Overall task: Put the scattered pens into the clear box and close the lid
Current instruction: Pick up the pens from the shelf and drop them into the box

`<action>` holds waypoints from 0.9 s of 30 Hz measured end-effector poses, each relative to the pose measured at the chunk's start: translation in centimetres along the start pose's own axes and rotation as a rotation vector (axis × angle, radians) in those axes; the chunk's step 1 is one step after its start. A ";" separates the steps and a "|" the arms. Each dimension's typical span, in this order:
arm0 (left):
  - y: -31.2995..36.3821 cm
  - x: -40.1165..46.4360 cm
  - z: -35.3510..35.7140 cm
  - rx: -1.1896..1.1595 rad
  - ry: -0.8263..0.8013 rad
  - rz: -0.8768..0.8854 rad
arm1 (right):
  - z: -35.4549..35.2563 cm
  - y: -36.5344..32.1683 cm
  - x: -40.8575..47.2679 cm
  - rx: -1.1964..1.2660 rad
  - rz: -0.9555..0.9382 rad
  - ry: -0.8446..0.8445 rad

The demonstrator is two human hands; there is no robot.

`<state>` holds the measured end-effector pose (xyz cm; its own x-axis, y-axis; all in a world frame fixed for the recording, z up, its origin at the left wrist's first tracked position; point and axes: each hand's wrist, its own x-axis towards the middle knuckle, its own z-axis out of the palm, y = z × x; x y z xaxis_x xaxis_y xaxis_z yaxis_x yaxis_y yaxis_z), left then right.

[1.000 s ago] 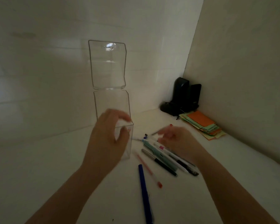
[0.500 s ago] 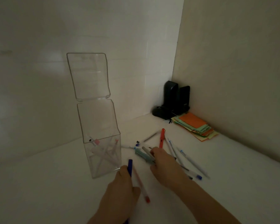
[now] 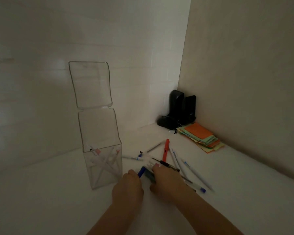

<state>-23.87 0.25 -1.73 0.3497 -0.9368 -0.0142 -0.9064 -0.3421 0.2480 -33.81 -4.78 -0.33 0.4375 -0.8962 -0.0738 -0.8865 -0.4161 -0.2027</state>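
The tall clear box (image 3: 98, 133) stands on the white table at centre left, its hinged lid (image 3: 91, 84) swung straight up. Several pens lean crossed inside its lower half. My left hand (image 3: 127, 189) is closed around a dark blue pen (image 3: 140, 172) just right of the box's base. My right hand (image 3: 166, 180) lies over a teal pen (image 3: 148, 174) and grips it. More pens are scattered beyond: a red pen (image 3: 165, 150), a dark pen (image 3: 166, 165), several white pens with blue caps (image 3: 193, 173).
Two black speakers (image 3: 180, 107) with a coiled cable stand in the back corner. A stack of orange, green and yellow paper notes (image 3: 202, 136) lies in front of them along the right wall. White walls close in behind and to the right.
My left hand left the box's rim and came down onto the dark blue pen. My right hand slid back over the teal pen. The view pulled back from the box.
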 end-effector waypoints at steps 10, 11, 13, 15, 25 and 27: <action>-2.5 -2.7 -9.2 -1.108 -0.033 0.235 | -6.2 -1.9 -1.5 0.940 0.062 0.227; -2.7 -2.8 -10.9 -1.219 0.048 0.262 | -7.5 -2.8 -1.7 0.970 0.020 0.292; -3.7 -2.6 -13.9 -1.362 0.207 0.320 | -9.7 -4.7 -1.9 1.013 -0.111 0.381; -4.8 -1.8 -15.8 -1.411 0.323 0.393 | -11.2 -6.8 -1.5 1.082 -0.246 0.402; -6.7 2.5 -14.1 -1.329 0.342 0.254 | -9.0 -12.5 1.2 1.402 -0.305 0.247; -6.6 2.7 -13.7 -1.322 0.318 0.230 | -8.1 -12.3 1.8 1.382 -0.327 0.235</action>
<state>-13.74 1.02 9.87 0.4252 -0.8437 0.3275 -0.1161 0.3081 0.9443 -23.32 -2.50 9.95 0.4337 -0.8522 0.2926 0.1604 -0.2465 -0.9558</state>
